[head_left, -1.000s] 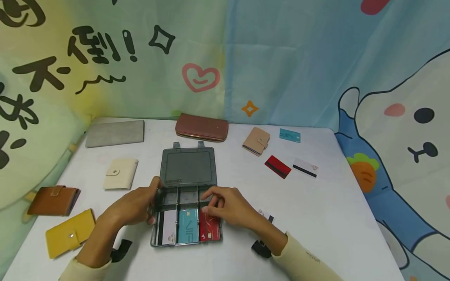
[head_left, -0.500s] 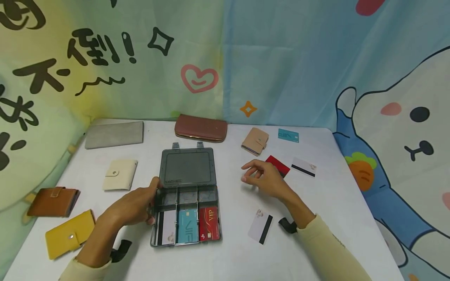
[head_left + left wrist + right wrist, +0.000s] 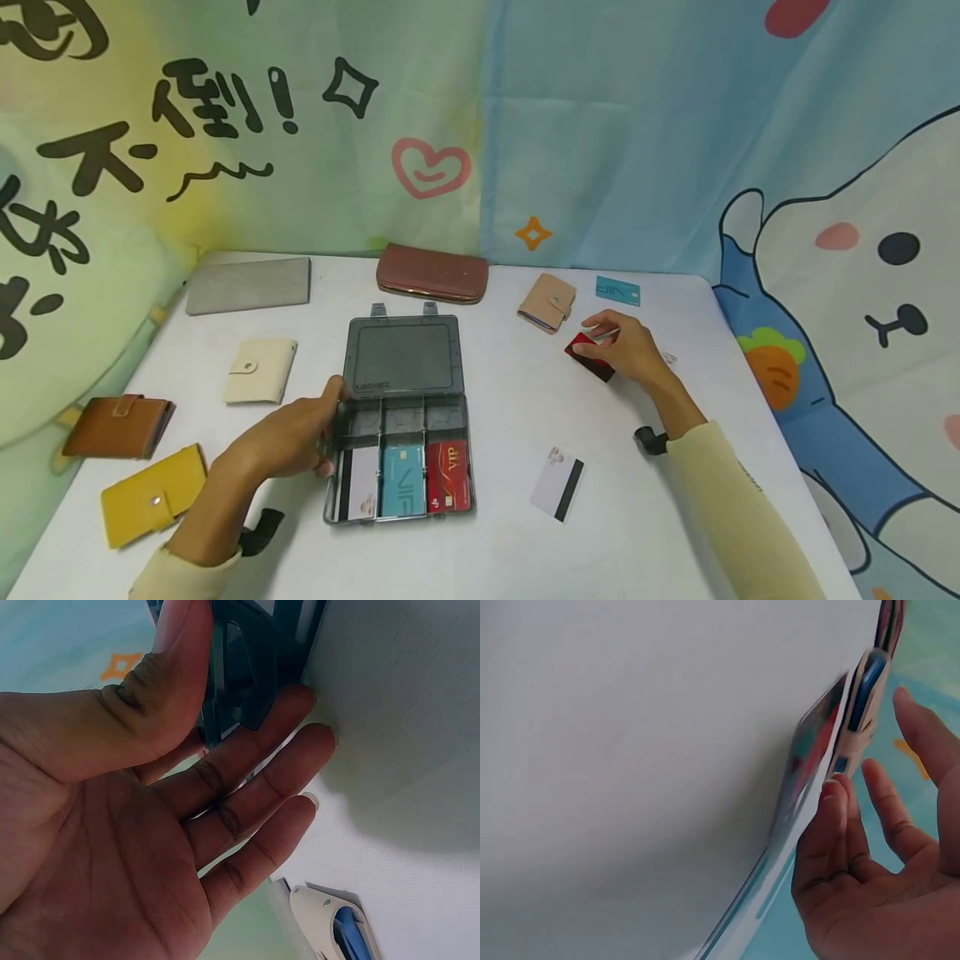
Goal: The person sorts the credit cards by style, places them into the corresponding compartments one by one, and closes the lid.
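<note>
On my feed rn the left hand [image 3: 288, 437] has the grey box [image 3: 402, 417] by its left edge, forearm angled in from lower left. Left wrist cam shows thumb one side of the plastic, fingers the other, so that grip's narrow and holding the box. Lid [image 3: 405, 356] is flipped back; front slots L to R have a slotted white card [image 3: 364, 483], a slotted teal card [image 3: 402, 482] & a red VIP card [image 3: 447, 477]. Right hand [image 3: 637, 350] is stretched way out to the right, forearm slanting up from bottom right, fingers bent over the red striped card [image 3: 595, 367]. Card's on the table [image 3: 510, 500] just below the tan wallet [image 3: 547, 302]. Thumb & fingers are apart, so fairly wide imo, and right wrist cam shows them spread too. Thumb overlaps the card, but idk if it's touching, can't tell. Loose white card [image 3: 557, 483] lies btwn the box and that forearm.
</note>
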Demonstrator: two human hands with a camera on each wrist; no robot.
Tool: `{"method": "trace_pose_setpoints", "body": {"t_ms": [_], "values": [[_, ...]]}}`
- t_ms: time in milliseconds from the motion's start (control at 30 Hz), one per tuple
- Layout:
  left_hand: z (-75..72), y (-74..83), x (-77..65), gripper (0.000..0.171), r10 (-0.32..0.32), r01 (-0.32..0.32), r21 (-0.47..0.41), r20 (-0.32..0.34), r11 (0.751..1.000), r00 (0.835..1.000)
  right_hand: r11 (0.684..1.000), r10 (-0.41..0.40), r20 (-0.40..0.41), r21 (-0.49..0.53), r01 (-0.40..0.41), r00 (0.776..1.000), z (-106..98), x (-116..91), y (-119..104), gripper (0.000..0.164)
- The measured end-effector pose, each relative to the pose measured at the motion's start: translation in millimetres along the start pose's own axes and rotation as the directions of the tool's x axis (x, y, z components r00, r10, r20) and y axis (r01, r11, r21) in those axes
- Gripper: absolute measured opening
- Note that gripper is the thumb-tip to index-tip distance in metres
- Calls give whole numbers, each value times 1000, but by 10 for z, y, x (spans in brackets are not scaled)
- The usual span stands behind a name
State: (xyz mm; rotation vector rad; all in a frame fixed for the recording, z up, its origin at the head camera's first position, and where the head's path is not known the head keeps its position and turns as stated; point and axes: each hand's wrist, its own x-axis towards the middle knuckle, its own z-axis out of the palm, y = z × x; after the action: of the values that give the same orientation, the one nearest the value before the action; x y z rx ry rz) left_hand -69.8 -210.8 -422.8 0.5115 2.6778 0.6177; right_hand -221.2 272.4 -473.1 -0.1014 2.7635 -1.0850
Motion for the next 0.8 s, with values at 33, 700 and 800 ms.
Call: {"method": "trace_pose_setpoints", "body": {"t_ms": [33,700,800], "values": [[-1,3,0,88,-1,1,-1,0,1000,1000,1000,17,1,-17,-17,1000,-7,4,26,55],[5,1,16,89,-20,20,-5,7,1000,1000,990,78,112,-124,-64,991,191,-44,-173,32],[6,0,18,89,-19,20,-4,6,1000,1000,996,48,171,-84,-34,984,231,-74,-208,33]]}}
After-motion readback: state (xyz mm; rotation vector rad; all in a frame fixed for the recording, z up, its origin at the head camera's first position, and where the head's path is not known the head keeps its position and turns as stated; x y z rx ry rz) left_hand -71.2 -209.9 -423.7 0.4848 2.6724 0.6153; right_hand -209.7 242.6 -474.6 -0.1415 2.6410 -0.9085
